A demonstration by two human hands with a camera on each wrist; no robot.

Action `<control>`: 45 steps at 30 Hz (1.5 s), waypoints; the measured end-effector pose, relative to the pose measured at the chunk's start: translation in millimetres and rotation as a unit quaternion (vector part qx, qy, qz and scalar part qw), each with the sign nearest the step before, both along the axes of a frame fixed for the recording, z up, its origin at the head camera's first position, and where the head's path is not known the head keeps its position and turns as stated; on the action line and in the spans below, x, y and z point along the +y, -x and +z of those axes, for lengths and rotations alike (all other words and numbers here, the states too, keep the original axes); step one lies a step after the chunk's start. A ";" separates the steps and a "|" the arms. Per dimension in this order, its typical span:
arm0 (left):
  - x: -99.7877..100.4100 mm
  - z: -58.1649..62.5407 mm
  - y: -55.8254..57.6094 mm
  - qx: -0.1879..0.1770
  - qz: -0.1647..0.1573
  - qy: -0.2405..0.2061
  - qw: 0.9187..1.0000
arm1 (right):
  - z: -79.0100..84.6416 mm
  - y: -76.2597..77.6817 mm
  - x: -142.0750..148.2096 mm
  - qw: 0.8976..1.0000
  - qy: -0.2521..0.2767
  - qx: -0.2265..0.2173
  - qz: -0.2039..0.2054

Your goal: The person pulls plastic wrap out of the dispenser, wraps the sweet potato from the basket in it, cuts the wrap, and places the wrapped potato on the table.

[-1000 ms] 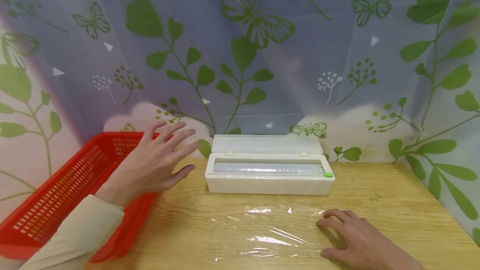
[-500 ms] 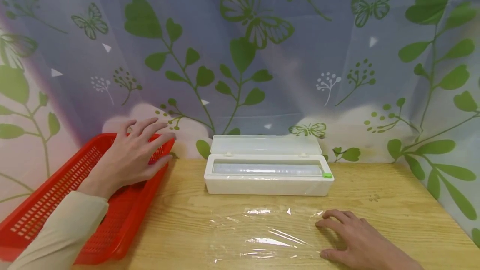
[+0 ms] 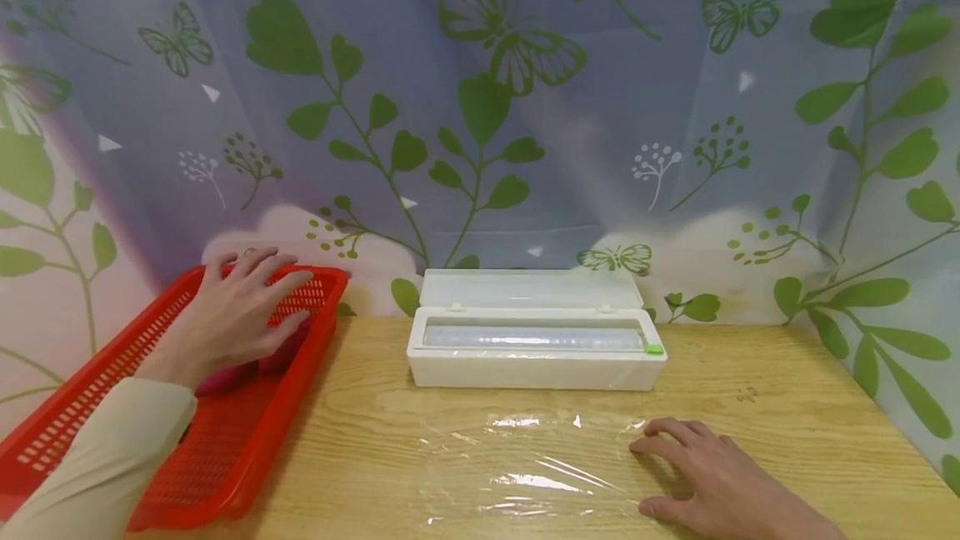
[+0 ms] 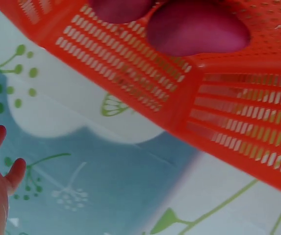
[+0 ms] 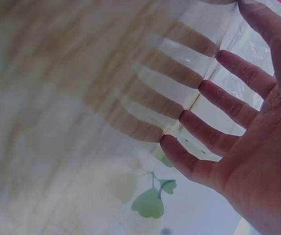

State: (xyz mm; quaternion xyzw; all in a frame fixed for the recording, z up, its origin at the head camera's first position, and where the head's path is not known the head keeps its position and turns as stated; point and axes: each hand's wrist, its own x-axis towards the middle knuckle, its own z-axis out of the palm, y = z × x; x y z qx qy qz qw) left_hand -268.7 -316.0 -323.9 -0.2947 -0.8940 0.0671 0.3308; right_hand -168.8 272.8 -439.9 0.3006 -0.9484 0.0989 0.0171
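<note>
My left hand point(image 3: 225, 319) hovers over the red plastic basket point(image 3: 285, 415), fingers spread and loosely bent, holding nothing. Under it in the basket lie purplish-red oblong things point(image 4: 199, 29), smooth and rounded, partly covered by the hand in the head view. At the lower right, my right hand point(image 3: 708, 473) rests its fingertips on the wooden table along the right edge of a clear sheet of cling film point(image 3: 536, 473). The film lies spread on the tabletop with some creases and shiny highlights. In the right wrist view the right fingers point(image 5: 228, 98) are extended and touch the surface.
Behind the film stands a white cling film box point(image 3: 532, 371) with its lid raised. A film roll point(image 3: 525, 337) sits inside, and a green slider point(image 3: 654, 349) is at the box's right end. A patterned curtain point(image 3: 600, 123) hangs behind the table point(image 3: 787, 415).
My left hand has moved left and slightly down, from the basket's right rim to above its inside, uncovering the purplish-red things. The right hand and the film have stayed in place.
</note>
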 end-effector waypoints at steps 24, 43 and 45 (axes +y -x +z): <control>-26.0 -44.5 11.6 -0.122 0.070 0.045 0.989 | 3.0 -2.3 -3.2 1.000 -0.001 0.013 0.001; -37.2 -55.2 15.7 -0.224 0.124 0.055 0.965 | 7.3 -2.2 -3.3 1.000 0.004 -0.004 -0.010; -38.4 -56.6 16.5 -0.227 0.125 0.052 0.964 | 7.4 -2.0 -3.5 1.000 0.006 -0.015 -0.015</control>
